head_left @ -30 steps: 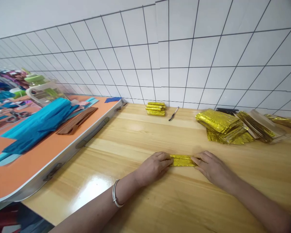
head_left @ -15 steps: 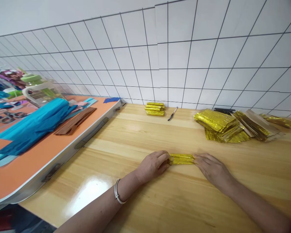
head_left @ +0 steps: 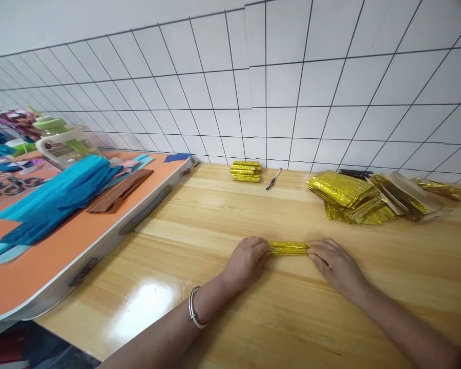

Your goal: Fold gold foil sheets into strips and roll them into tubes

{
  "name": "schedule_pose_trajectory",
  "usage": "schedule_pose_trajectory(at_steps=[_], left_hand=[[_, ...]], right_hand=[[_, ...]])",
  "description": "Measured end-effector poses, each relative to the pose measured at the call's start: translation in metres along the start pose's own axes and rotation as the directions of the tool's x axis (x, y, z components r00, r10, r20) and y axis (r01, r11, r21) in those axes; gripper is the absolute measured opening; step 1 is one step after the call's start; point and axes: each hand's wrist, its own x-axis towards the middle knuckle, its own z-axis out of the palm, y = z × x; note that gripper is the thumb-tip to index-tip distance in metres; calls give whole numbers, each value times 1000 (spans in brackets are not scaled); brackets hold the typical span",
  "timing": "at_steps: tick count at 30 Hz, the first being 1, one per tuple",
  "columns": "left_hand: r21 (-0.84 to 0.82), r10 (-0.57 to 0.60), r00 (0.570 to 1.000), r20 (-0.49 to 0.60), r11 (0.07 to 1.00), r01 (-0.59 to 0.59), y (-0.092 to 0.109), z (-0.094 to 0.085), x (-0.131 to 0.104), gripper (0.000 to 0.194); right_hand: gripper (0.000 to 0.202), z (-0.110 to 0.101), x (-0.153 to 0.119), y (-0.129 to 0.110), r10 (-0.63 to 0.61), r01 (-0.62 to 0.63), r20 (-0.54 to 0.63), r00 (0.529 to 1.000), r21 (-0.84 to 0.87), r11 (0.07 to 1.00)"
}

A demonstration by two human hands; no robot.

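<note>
A narrow folded strip of shiny gold paper (head_left: 289, 248) lies on the wooden table (head_left: 215, 215), stretched between both hands. My left hand (head_left: 249, 260), with a silver bangle on its wrist, is closed on the strip's left end. My right hand (head_left: 336, 266) pinches the right end between fingers and thumb. Behind the strip, near the wall, several gold rolls (head_left: 246, 171) are stacked beside a pen (head_left: 274, 179). At the back right lies a pile of gold sheets (head_left: 341, 189).
On the left stands an orange-topped table (head_left: 80, 230) with blue fabric-like material (head_left: 61, 197), brown strips (head_left: 121, 192), scissors (head_left: 21, 185) and a green-lidded bottle (head_left: 51, 125). A white tiled wall (head_left: 215, 92) borders the back. A black object (head_left: 355, 174) sits behind the gold sheets.
The gold strip between the hands has become narrower, its near edge folded or rolled away from me. My left forearm has shifted slightly to the right.
</note>
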Motion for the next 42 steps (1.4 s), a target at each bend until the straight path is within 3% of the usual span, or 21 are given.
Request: schedule_pose_trajectory(at_steps=[6,11,30,42], left_hand=[[55,-161,983,-85,985,166,11,5,8,11],[73,-221,968,-117,970,230,11,9,16,14],[8,-212,964,-159,976,216,6,6,15,16],[67,-257,954,-155,961,269,7,11,18,16]], right_hand=[[13,5,12,-4,106,-105,-28,994,32,994],[10,12,18,-3,191,-193,-65,979,-24,981],[8,13,17,-6,247,-254,-83,966,-85,964],[13,13,17,-7,310,-321,-98,946,-124,939]])
